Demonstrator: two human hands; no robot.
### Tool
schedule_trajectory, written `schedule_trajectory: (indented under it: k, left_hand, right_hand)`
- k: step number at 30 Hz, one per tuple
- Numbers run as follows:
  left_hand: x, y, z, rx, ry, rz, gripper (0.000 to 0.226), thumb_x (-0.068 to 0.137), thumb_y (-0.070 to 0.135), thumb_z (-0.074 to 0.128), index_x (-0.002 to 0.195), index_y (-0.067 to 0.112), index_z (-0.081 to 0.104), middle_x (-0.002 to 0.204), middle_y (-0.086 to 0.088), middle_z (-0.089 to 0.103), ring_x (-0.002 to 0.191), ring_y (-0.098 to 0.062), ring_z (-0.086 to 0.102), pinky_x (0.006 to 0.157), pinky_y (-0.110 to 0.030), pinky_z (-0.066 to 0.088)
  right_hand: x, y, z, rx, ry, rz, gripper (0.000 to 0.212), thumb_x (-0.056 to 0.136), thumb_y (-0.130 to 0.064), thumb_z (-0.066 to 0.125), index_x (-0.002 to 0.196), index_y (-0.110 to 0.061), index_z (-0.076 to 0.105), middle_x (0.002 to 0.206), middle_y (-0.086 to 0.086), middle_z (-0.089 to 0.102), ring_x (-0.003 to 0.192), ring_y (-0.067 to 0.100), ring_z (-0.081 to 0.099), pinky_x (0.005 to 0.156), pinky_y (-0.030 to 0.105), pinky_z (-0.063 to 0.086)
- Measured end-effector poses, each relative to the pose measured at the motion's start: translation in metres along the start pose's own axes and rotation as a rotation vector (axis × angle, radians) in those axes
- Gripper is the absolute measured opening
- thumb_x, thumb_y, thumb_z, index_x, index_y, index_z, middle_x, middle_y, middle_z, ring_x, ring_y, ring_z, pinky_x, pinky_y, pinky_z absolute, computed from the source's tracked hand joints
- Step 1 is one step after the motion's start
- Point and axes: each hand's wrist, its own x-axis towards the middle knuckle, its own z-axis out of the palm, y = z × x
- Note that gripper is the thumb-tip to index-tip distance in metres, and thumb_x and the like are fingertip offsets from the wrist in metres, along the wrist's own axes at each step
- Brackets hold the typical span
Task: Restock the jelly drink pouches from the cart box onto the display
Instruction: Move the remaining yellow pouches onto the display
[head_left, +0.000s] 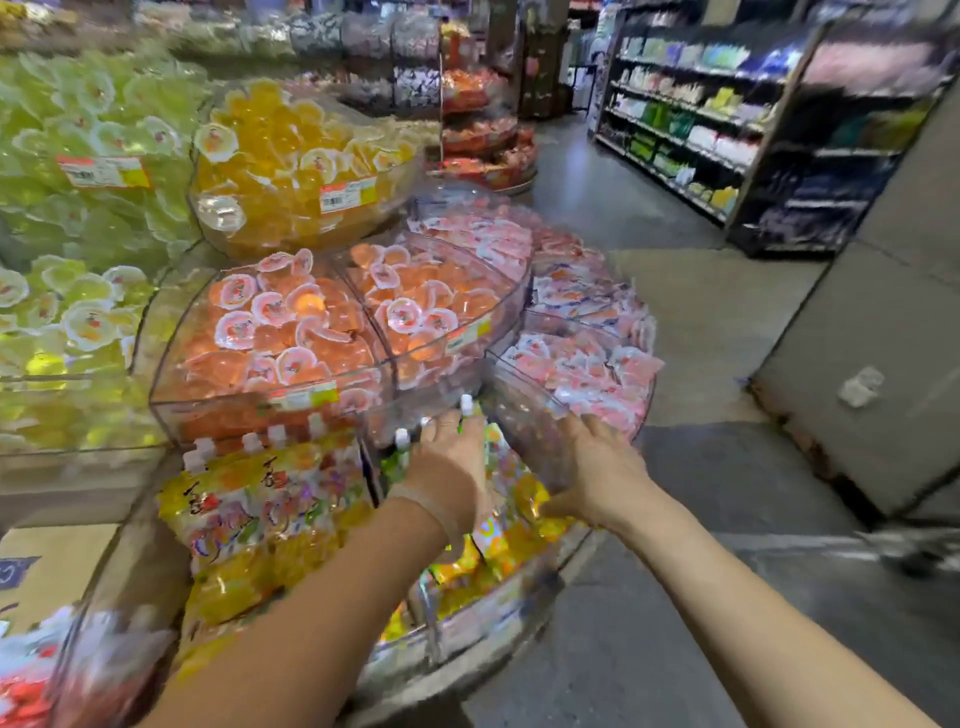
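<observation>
Both hands reach into the lowest tier of the round clear display (519, 613), into the compartment directly below the orange jelly cup bin (291, 343). The left hand (447, 467) lies over the upright jelly drink pouches (498, 525) standing in that compartment; its fingers point toward the white caps (466, 404) at the pouch tops, and motion blur prevents telling whether this grip is pinching a pouch or merely resting against it. The right hand (592, 473) sits just right of the left hand, fingers spread and extended against the clear wall of the pink packet bin (582, 374), its thumb low beside the yellow pouches; this grip appears spread and holds nothing that can be confirmed. Left of the orange jelly cup bin's lower edge, a second compartment holds a row of yellow pouches (260, 509) with white spouts, upright and packed close. Above the orange jelly cup bin stands a bowl of yellow jelly cups (291, 161), and further left a bank of green jelly cups (88, 156). A cardboard box (47, 571) shows at the lower left, beside the display. Stocked shelving (691, 119) lines the aisle well apart, to the upper right.
</observation>
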Motion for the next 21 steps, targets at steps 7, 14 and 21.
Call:
schedule_trajectory:
  k: [7, 14, 21]
  left_hand:
    - [0.002, 0.187, 0.045, 0.003, -0.147, 0.217, 0.084, 0.074, 0.029, 0.074, 0.142, 0.015, 0.025, 0.145, -0.009, 0.028, 0.137, -0.031, 0.024, 0.109, -0.04, 0.03]
    - [0.005, 0.329, 0.09, 0.095, -0.282, 0.422, 0.075, 0.083, 0.023, 0.068, 0.143, 0.014, 0.023, 0.148, -0.012, 0.021, 0.139, -0.032, 0.017, 0.109, -0.044, 0.028]
    - [0.028, 0.437, 0.12, 0.185, -0.399, 0.6, 0.083, 0.082, 0.027, 0.069, 0.146, 0.015, 0.019, 0.15, -0.013, 0.019, 0.141, -0.033, 0.015, 0.11, -0.044, 0.029]
  right_hand:
    - [-0.076, 0.162, -0.031, -0.015, -0.031, 0.333, 0.092, 0.069, -0.041, 0.077, 0.14, -0.017, 0.026, 0.144, 0.006, 0.03, 0.136, 0.03, 0.025, 0.108, 0.04, 0.031]
    - [-0.15, 0.299, -0.045, 0.002, -0.067, 0.606, 0.092, 0.071, -0.042, 0.078, 0.142, -0.017, 0.024, 0.148, 0.009, 0.025, 0.139, 0.031, 0.022, 0.111, 0.041, 0.028]
    - [-0.174, 0.394, -0.052, 0.078, -0.053, 0.803, 0.097, 0.068, -0.045, 0.079, 0.143, -0.019, 0.022, 0.148, 0.009, 0.026, 0.14, 0.031, 0.02, 0.112, 0.043, 0.029]
